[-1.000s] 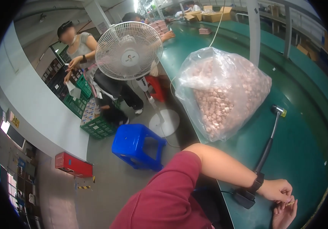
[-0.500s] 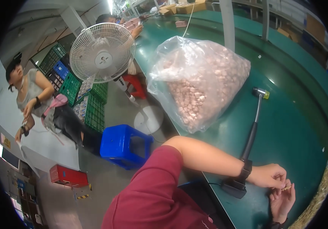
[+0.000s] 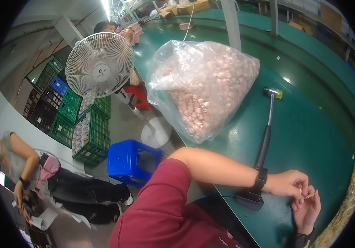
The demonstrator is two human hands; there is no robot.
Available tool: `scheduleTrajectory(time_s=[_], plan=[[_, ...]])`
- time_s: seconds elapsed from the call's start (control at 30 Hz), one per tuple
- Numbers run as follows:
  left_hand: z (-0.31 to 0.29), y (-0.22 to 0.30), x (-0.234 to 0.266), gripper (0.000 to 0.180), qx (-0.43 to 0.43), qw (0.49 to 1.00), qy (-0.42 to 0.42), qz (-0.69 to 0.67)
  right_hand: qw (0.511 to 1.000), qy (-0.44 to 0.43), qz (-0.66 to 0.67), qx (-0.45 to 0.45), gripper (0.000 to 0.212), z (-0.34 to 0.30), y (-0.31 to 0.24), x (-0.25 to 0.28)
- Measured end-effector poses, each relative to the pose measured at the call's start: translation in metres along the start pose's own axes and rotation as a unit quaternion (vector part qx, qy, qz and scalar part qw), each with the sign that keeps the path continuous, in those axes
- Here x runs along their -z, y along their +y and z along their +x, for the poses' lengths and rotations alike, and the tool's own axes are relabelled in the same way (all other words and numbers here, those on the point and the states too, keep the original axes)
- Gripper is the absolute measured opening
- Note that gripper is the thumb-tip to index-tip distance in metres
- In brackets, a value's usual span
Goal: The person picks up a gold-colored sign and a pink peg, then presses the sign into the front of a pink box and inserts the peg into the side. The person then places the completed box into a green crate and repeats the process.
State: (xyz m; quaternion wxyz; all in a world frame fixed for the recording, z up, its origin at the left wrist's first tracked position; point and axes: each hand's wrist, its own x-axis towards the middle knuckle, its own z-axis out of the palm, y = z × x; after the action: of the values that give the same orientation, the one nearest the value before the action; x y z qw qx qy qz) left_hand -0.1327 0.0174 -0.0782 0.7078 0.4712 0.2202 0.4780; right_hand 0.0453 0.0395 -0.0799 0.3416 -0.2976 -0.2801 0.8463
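My left hand (image 3: pixel 288 184), on an arm with a maroon sleeve and a black wristband, has its fingertips pinched together at the right of the green table (image 3: pixel 305 136). Just below and beside it my right hand (image 3: pixel 305 211) is turned palm up, thumb and fingers closed on a small gold-coloured piece (image 3: pixel 309 195). The fingertips of both hands meet near this piece. Whatever the left fingers pinch is too small to make out. A mallet (image 3: pixel 264 140) with a black grip and a yellow-and-black head lies left of the hands, its handle end by my left wrist.
A large clear plastic bag (image 3: pixel 210 91) of small pinkish pieces sits on the table. Gold-coloured pieces (image 3: pixel 344 206) lie along the right edge. A black box (image 3: pixel 249 201) is under my left wrist. Left stand a fan (image 3: pixel 101 68), blue stool (image 3: pixel 124 161), green crates (image 3: pixel 91 136) and a person (image 3: pixel 20 165).
The person at the left has moved nearer and lower in view, holding papers. The view has shifted slightly. My hands stay together with only small finger movements.
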Motion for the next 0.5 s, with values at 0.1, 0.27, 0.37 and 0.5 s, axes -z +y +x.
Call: scheduleTrajectory(time_s=[0.1, 0.27, 0.37, 0.5], plan=[[0.0014, -0.0022, 0.0022, 0.010, 0.005, 0.999, -0.008, -0.039, 1.000, 0.003, 0.016, -0.004, 0.030, -0.0022, -0.0018, -0.0012], [0.0019, -0.0073, 0.0074, 0.015, -0.008, 0.997, 0.003, 0.081, 1.000, 0.007, 0.026, -0.006, 0.029, -0.0031, -0.0001, -0.0024], [0.0021, -0.0099, 0.0090, 0.017, -0.010, 0.997, 0.005, 0.083, 1.000, 0.001, 0.009, -0.004, 0.028, -0.0005, 0.0007, -0.0008], [0.0030, -0.0090, 0.0096, 0.016, -0.011, 0.997, 0.012, 0.071, 1.000, -0.007, 0.002, 0.001, 0.028, 0.0015, 0.0013, -0.0006]])
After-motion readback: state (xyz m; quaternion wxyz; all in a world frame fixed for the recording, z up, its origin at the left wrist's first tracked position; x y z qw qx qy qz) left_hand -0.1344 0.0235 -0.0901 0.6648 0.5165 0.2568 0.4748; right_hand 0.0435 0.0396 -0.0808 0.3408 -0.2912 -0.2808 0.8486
